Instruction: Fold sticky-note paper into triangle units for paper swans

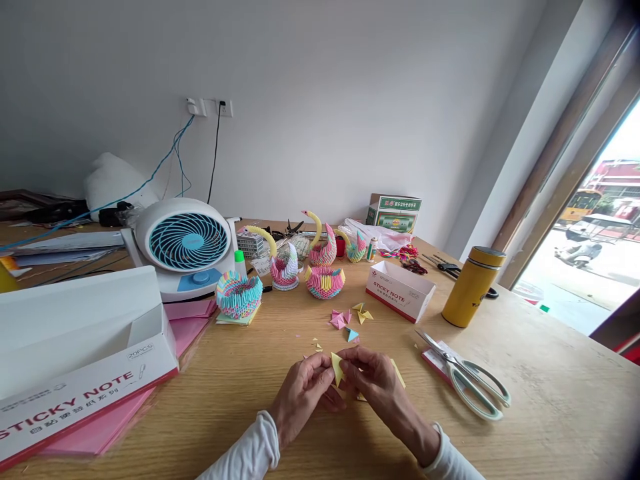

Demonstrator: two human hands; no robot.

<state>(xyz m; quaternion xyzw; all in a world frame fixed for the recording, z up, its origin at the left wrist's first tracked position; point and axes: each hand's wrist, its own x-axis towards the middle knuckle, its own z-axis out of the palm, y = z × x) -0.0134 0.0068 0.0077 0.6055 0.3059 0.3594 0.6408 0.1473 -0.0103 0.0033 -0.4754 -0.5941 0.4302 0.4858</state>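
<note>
A small folded piece of yellow paper (337,369) is pinched between my two hands just above the table. My left hand (306,390) grips its left side with thumb and fingertips. From the right, my right hand (373,379) closes on the other side with bent fingers. More yellow paper (398,373) shows beside my right hand, partly hidden. Beyond my hands lie folded pink paper pieces (341,319), yellow folded pieces (364,313) and a blue one (351,335). Tiny yellow scraps (317,346) are scattered nearby.
Scissors (467,377) lie at the right, near a yellow flask (473,287) and a sticky note box (401,293). Paper swans (285,268) and paper bowls (239,297) stand behind. A fan (187,243) and a large open box (90,363) occupy the left.
</note>
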